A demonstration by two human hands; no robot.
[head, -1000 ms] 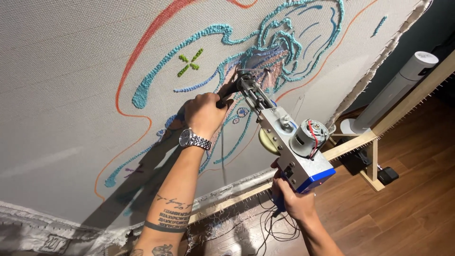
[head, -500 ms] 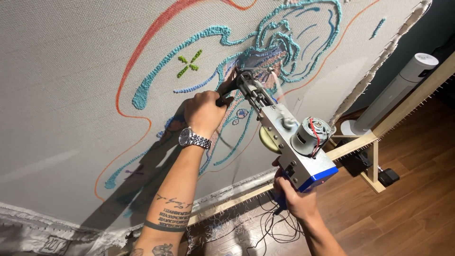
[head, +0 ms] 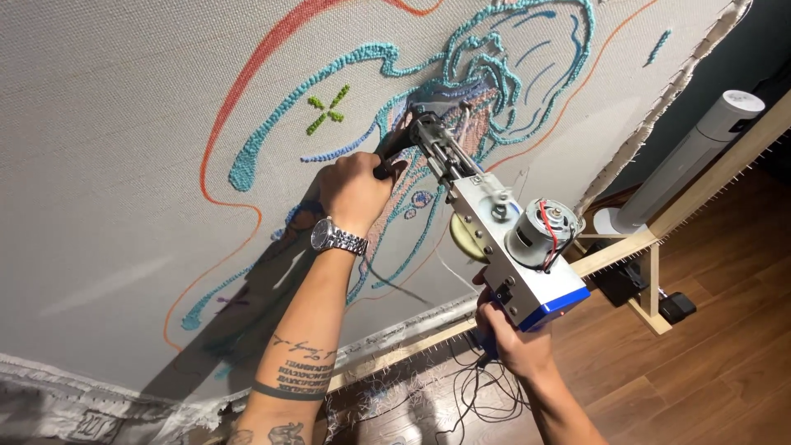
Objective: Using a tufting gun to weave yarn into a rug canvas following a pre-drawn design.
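Note:
A tufting gun [head: 503, 239], silver with a blue base and an exposed motor, presses its needle tip against a stretched grey cloth [head: 124, 124]. My left hand [head: 356, 191], with a metal wristwatch, is closed around the gun's black front handle next to the cloth. My right hand [head: 515, 346] grips the rear handle under the blue base. The tip sits in a patch of lilac and peach yarn, inside teal tufted outlines [head: 329, 78]. A small green tufted cross [head: 328, 111] lies to the left of the tip.
Orange drawn lines [head: 239, 91] curve over the cloth. The wooden frame [head: 659, 231] runs along the cloth's lower edge on wooden legs. A white tower fan [head: 692, 156] stands behind it on the wood floor. Black cables [head: 470, 395] lie beneath the gun.
The gun and both hands have shifted slightly up and right along the cloth, with the same grip held throughout.

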